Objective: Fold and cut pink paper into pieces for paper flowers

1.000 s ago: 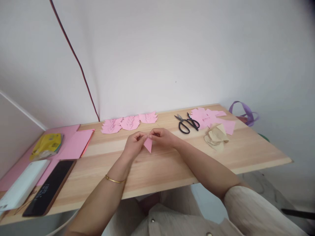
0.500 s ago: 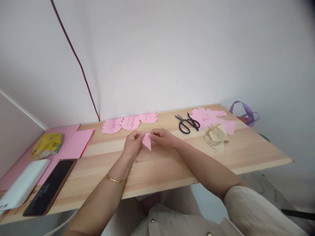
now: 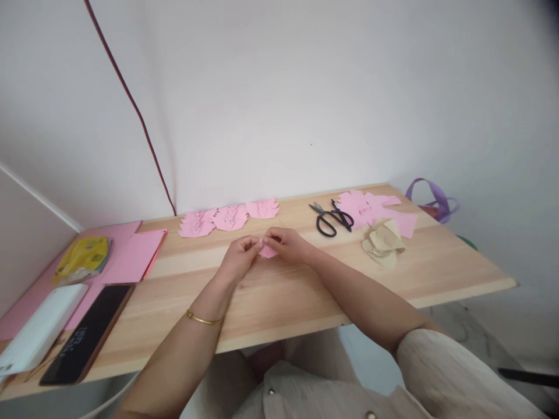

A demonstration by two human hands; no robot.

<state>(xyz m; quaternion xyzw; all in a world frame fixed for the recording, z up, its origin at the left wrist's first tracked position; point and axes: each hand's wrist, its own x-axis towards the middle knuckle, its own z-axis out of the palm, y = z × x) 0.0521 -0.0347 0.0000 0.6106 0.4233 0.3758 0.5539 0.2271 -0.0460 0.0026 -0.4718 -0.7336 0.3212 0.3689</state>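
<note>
Where the head view centres on the wooden tabletop (image 3: 279, 291), both hands meet over its middle: the left hand (image 3: 238, 256) and right hand (image 3: 286, 243) each have their fingers (image 3: 253, 243) pinched together on a small pink paper piece (image 3: 267, 251), which sits low between them, just above or touching the wood. Half a second earlier the piece hung point-down as a clear triangle; now it lies flatter and mostly hidden, which suggests a fold being pressed. Behind the hands, a row of finished pink folded shapes (image 3: 229, 218) lies along the far edge. To the right lie black scissors (image 3: 329, 218), a heap of pink paper offcuts (image 3: 371, 209) and crumpled tan paper (image 3: 384, 243). At left rest pink sheets (image 3: 135, 256), a yellow packet (image 3: 82, 259), a dark phone (image 3: 87, 334) and a white box (image 3: 39, 329). A gold bangle (image 3: 201, 318) circles the left wrist.
</note>
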